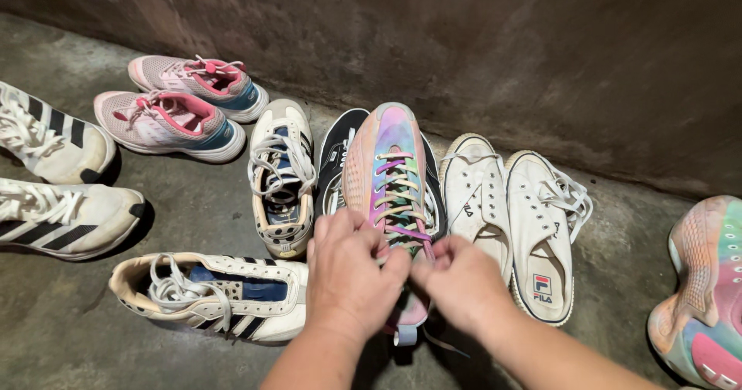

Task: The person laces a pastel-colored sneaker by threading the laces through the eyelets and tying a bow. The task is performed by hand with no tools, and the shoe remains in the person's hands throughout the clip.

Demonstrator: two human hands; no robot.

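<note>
Both hands meet over the rainbow-coloured sneaker (390,166) in the head view. My left hand (349,270) has its fingers curled and pinched on the multicoloured laces (398,204) near the top of the tongue, and my right hand (461,278) pinches the same laces from the other side, fingertips almost touching the left ones. That sneaker lies on the concrete floor (193,212) with its toe pointing at the wall (464,42) and its heel under my wrists.

Just left of it and partly under it sits a black sneaker (334,158), and beside that a white and navy sneaker (282,177) with loose white laces. Its mate (212,293) lies on its side nearer me, just left of my left forearm. Further left, toward the floor's left edge, are two white striped sneakers (54,181), one behind the other. Close to the wall stand two pink sneakers (182,104), side by side.

Right of the rainbow sneaker, touching it, are two white canvas shoes (510,212), toes to the wall. At the right edge of the floor, well apart, lies another pastel rainbow sneaker (707,289), cut off by the frame.
</note>
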